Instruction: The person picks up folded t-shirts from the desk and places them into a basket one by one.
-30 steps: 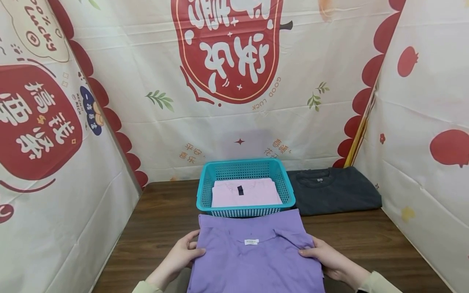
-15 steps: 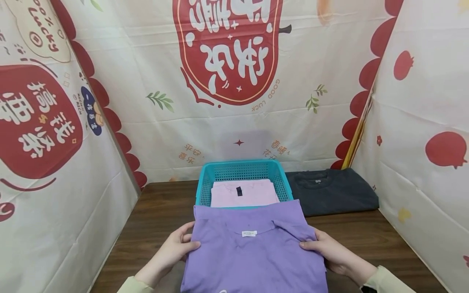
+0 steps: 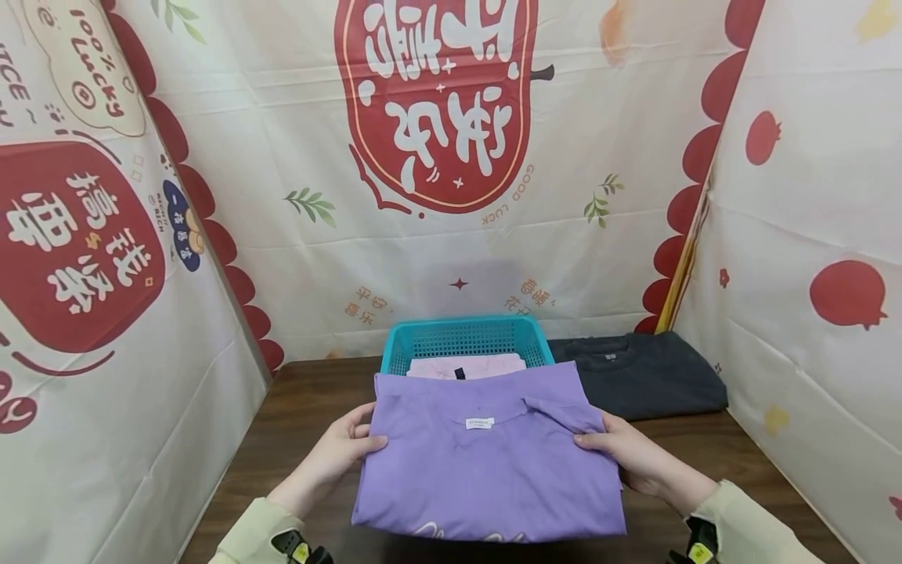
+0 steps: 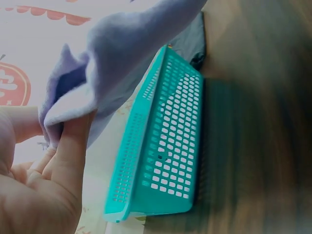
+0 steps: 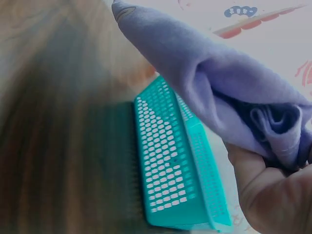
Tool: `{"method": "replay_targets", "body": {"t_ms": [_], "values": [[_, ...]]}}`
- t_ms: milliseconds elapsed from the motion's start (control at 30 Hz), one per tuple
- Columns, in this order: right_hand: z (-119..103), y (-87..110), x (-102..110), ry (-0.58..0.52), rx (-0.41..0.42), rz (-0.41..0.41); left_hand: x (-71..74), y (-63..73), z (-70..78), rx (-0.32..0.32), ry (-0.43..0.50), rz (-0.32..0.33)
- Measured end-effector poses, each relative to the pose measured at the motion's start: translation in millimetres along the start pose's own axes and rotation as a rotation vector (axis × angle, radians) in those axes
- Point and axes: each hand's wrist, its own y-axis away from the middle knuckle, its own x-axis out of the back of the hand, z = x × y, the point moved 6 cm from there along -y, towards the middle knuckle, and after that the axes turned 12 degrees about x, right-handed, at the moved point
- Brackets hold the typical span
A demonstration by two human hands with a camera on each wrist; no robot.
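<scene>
While the left hand (image 3: 341,450) and right hand (image 3: 637,458) pinch opposite sides of the folded purple shirt (image 3: 486,478), held above the table (image 3: 303,407) near the teal basket (image 3: 461,341), level, even tension should preserve its folds.

The garment (image 3: 493,478) is plain lavender purple, with a white label (image 3: 480,424) at its neck and script (image 3: 427,529) along its near edge, probably cream, though little of it shows. The basket (image 3: 461,323) is bright teal, its walls patterned with rows of small holes. Inside, the cloth (image 3: 486,365) is pale pink with a black tag (image 3: 460,374); the shirt (image 3: 662,380) to the right is charcoal. The counter (image 3: 303,407) has dark brown wood grain. The far hanging (image 3: 423,266), off-white, carries a red emblem (image 3: 437,106) with white characters and green sprigs (image 3: 310,206); red scallops (image 3: 200,192) border it left and right. The sleeves (image 3: 257,533) are pale green.
</scene>
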Motion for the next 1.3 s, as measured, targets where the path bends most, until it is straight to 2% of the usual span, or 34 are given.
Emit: {"method": "replay_targets", "body": {"t_ms": [267,500,700,867,1133,1300], "values": [[-19.6,-27.0,7.8,0.075,0.032,0.025,12.4,-16.4,19.5,-0.018,-0.005,0.043],[-30.6,-56.2,17.3,0.099,0.013,0.059,24.2,-41.2,38.5,-0.028,-0.019,0.085],[-30.0,-86.3,30.6,0.128,-0.013,0.106,34.4,-68.4,49.6,-0.027,-0.021,0.121],[-29.5,-107.9,38.8,0.129,-0.036,0.125,38.9,-87.6,55.4,-0.023,-0.028,0.126],[-34.0,-133.9,50.8,0.134,-0.012,0.109,44.3,-109.2,68.2,-0.024,-0.064,0.187],[-27.6,-151.7,57.8,0.151,0.004,0.117,46.9,-121.8,72.6,-0.015,-0.072,0.22]]}}
